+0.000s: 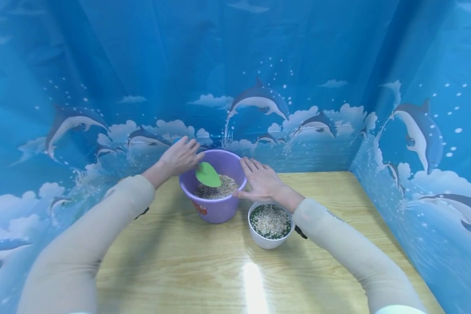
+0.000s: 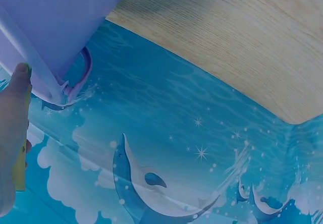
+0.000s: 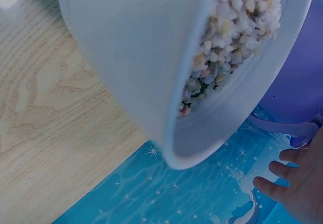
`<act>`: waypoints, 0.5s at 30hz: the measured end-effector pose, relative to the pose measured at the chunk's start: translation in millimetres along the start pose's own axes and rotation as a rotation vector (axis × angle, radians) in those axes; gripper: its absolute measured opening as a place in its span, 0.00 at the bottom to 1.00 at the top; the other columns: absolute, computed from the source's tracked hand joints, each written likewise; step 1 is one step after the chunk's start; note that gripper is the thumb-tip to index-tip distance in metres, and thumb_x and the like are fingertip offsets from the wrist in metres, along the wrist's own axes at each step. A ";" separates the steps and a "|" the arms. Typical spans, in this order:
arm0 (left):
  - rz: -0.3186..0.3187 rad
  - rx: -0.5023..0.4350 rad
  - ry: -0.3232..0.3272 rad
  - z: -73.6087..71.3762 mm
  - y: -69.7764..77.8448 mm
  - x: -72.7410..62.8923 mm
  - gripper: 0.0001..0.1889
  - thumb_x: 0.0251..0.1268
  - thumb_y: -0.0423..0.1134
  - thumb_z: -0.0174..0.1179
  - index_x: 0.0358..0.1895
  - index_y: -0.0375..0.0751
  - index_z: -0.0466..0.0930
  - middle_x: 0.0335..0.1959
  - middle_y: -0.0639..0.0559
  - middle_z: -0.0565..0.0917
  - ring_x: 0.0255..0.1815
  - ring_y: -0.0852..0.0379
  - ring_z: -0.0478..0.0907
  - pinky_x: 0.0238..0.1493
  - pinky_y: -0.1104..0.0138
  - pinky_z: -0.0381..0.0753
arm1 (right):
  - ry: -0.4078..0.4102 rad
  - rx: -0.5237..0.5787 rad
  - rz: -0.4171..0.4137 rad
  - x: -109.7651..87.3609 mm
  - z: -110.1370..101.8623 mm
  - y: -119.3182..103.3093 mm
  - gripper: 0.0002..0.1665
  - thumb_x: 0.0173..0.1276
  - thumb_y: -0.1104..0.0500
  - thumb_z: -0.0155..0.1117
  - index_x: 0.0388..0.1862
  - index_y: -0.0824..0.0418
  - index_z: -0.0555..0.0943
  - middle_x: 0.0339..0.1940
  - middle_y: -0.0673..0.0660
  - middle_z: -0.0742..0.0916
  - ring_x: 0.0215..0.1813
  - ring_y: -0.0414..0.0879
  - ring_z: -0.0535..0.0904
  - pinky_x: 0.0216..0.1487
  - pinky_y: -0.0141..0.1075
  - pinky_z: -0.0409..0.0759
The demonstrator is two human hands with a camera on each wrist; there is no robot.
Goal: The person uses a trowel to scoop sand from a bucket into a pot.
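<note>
A purple bucket [image 1: 220, 213] stands on the table with small gravel [image 1: 229, 186] in its bottom. My left hand [image 1: 180, 158], above the bucket's left rim, grips a small shovel whose green leaf-shaped blade [image 1: 208, 175] dips toward the gravel. In the left wrist view the shovel's yellowish handle [image 2: 20, 168] shows beside the fingers. Against the bucket's right rim rests my right hand [image 1: 262, 181], fingers straight. Just below that hand is a white bowl [image 1: 267, 242] holding pale pebbles [image 1: 272, 221] over something dark green.
The wooden table [image 1: 180, 270] meets a blue dolphin-print curtain [image 1: 235, 65] at its back and sides. In the left wrist view, a purple handle [image 2: 87, 72] hangs at the bucket's rim.
</note>
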State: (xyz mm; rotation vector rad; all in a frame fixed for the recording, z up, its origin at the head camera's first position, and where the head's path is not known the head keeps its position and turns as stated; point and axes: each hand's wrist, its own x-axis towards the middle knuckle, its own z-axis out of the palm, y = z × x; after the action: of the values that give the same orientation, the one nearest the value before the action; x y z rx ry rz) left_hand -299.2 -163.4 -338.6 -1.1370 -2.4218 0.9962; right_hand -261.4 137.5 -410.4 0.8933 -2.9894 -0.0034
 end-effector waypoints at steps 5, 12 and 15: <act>0.025 0.048 -0.010 0.6 -0.1 0.2 0.20 0.80 0.57 0.55 0.51 0.42 0.75 0.49 0.42 0.84 0.47 0.48 0.76 0.52 0.57 0.77 | 0.000 -0.005 0.001 -0.2 0.3 0.7 0.74 0.66 0.11 0.36 0.88 0.64 0.41 0.89 0.67 0.54 0.88 0.64 0.55 0.82 0.62 0.62; 0.036 0.091 -0.022 5.0 0.7 0.6 0.15 0.80 0.52 0.58 0.52 0.43 0.75 0.50 0.43 0.84 0.46 0.49 0.74 0.51 0.58 0.75 | 0.003 -0.003 0.001 -0.6 0.1 0.2 0.74 0.65 0.10 0.36 0.88 0.64 0.41 0.89 0.67 0.54 0.88 0.65 0.55 0.82 0.62 0.62; 0.040 0.111 -0.023 7.1 1.6 0.4 0.12 0.77 0.45 0.61 0.52 0.43 0.75 0.52 0.43 0.84 0.46 0.49 0.74 0.51 0.58 0.75 | 0.002 -0.004 0.001 -0.8 -0.1 -0.3 0.74 0.65 0.10 0.36 0.88 0.64 0.42 0.89 0.67 0.54 0.88 0.65 0.56 0.82 0.62 0.62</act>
State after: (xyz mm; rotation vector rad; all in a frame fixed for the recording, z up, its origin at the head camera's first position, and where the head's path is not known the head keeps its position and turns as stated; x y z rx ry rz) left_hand -302.2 -165.7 -344.8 -1.1460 -2.3377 1.1472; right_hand -260.6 137.8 -410.4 0.8908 -2.9875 -0.0082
